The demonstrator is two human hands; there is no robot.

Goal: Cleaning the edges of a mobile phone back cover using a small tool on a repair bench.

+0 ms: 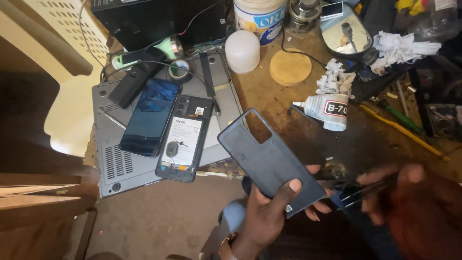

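Cluttered brown workbench (298, 130), left hand (269, 216) fingers clamped round dark phone back cover (269, 161), thumb on top, cover tilted above bench, blurred right hand (409, 202) apparently pinching tweezers (361, 192) just beside cover.

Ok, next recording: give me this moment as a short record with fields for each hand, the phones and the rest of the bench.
left hand: holds dark phone back cover, thumb on top
right hand: blurred, grips thin dark tool, kind unclear
opened phone: back off, lying on grey laptop
second phone: dark screen up, beside it
glue tube: lying on bench, near crumpled tissue
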